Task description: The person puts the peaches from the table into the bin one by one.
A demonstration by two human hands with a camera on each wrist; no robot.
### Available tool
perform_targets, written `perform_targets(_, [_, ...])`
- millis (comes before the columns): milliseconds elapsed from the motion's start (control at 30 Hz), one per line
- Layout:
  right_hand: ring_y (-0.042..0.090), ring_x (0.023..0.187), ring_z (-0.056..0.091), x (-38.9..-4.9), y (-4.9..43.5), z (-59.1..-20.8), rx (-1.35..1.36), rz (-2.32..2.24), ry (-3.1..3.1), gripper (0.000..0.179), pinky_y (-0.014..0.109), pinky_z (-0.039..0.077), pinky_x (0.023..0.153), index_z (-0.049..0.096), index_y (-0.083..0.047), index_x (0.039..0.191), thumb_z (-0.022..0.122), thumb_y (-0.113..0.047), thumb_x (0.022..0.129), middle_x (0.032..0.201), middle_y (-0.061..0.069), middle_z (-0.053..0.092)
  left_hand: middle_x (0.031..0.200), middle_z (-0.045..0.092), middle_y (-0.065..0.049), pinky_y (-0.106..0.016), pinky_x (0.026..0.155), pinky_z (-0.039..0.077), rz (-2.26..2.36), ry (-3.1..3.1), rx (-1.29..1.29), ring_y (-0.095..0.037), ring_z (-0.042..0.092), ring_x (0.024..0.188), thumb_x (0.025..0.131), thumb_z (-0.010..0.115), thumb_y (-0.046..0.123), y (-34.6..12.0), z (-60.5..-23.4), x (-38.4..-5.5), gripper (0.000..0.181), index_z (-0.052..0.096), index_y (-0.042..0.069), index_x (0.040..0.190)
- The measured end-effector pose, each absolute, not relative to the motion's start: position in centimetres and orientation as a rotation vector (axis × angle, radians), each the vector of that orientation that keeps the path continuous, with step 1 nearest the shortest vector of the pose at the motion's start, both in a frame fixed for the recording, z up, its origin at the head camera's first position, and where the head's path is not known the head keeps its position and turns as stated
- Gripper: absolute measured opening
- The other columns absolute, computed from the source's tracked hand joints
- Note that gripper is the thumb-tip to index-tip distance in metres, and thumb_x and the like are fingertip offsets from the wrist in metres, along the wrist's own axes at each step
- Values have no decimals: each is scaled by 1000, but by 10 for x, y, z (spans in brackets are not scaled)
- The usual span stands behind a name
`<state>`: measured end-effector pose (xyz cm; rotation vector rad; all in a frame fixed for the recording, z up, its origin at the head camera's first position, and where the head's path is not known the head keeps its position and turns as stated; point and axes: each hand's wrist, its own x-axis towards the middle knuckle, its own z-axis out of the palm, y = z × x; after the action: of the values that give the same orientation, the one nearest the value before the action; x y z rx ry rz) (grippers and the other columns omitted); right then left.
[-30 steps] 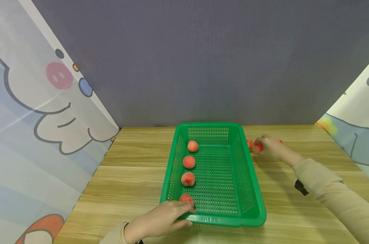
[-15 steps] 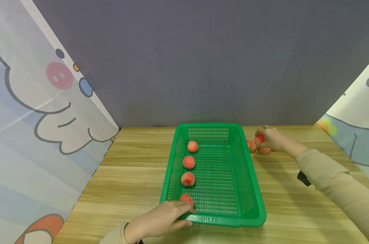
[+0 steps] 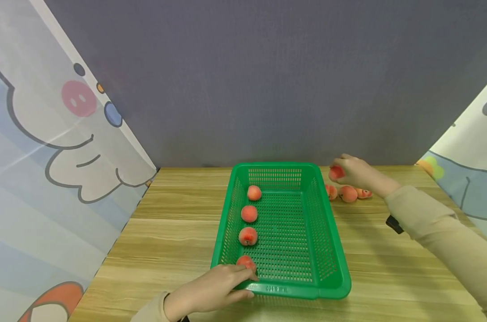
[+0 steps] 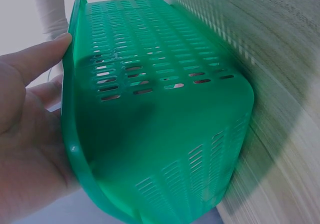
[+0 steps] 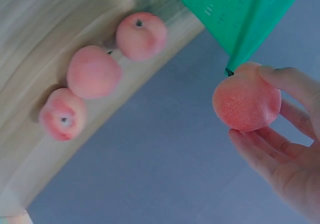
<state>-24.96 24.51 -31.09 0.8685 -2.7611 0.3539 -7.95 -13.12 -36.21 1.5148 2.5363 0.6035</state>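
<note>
My right hand (image 3: 354, 172) pinches a peach (image 5: 247, 98) between thumb and fingers, raised beyond the right side of a green plastic basket (image 3: 334, 232). Below that hand, three more peaches (image 5: 94, 72) sit in a row on the table, seen clearly in the right wrist view. Over the basket's near left rim my left hand (image 3: 213, 288) is hooked, its thumb outside and its fingers over the inner side. Several peaches (image 3: 249, 213) form a line along the basket's left wall; the nearest one (image 3: 245, 262) is partly hidden by the left fingers.
The basket stands on a wood-grain table (image 3: 167, 237). A dark grey panel (image 3: 288, 85) rises along the table's far edge. Cartoon-printed sheets (image 3: 46, 147) hang at the left and right sides.
My right hand has lifted a peach up from the row on the table and moved slightly away toward the far panel. The left hand and the basket have stayed in place.
</note>
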Motion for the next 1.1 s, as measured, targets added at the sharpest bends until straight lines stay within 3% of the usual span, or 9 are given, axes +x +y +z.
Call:
perform_targets(233, [23,67,50,-252,228,-302,944,380,-2712,19,34,43,56,60,6,89,65,2,72,81,15,54,103,60,6,-17,76,44,605,2531,1512,-4,55,95,92,45,32,-131,-361,-80,29,55,12,110])
perform_targets(1100, [24,75,51,-272,151,-293,939,468,-2890,27,35,45,64,59,4,100,65,-8,76,93,17,53,103,60,6,-20,77,45,583,2553,1530,-4,55,95,92,45,32,-132,-363,-80,29,55,13,110])
